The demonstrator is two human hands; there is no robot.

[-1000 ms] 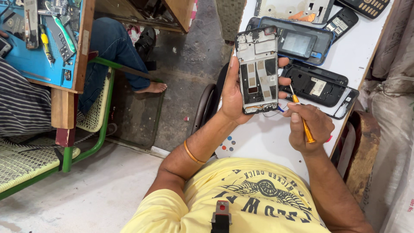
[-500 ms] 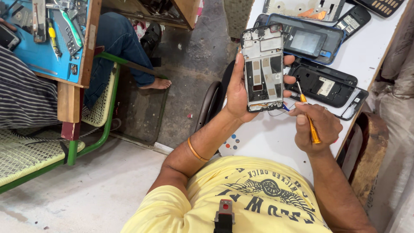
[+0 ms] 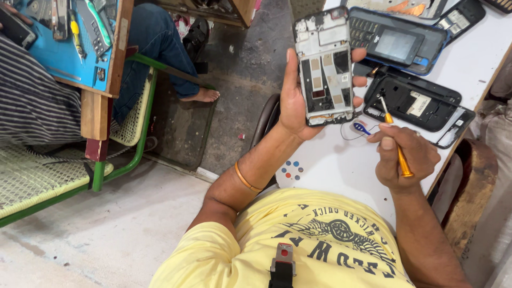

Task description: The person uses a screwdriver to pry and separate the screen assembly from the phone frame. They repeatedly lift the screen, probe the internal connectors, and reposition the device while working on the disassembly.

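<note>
My left hand [image 3: 296, 98] grips an opened phone frame [image 3: 325, 64], held upright with its bare inner side facing me, above the white table [image 3: 341, 165]. A thin wire with a small blue part [image 3: 358, 128] dangles from the frame's lower edge. My right hand [image 3: 404, 157] is shut on a screwdriver with an orange handle [image 3: 396, 145]; its tip points up, just to the right of the frame and over a black phone back cover [image 3: 416, 101] lying on the table.
A dark keypad phone [image 3: 397, 40] and other phone parts lie at the table's far end. To the left another person in blue trousers sits on a green chair [image 3: 133, 120] by a blue worktop [image 3: 58, 50] with tools. Concrete floor lies between.
My left hand has lifted the phone frame a little higher in view. The right hand with the screwdriver stays just below and to the right of it.
</note>
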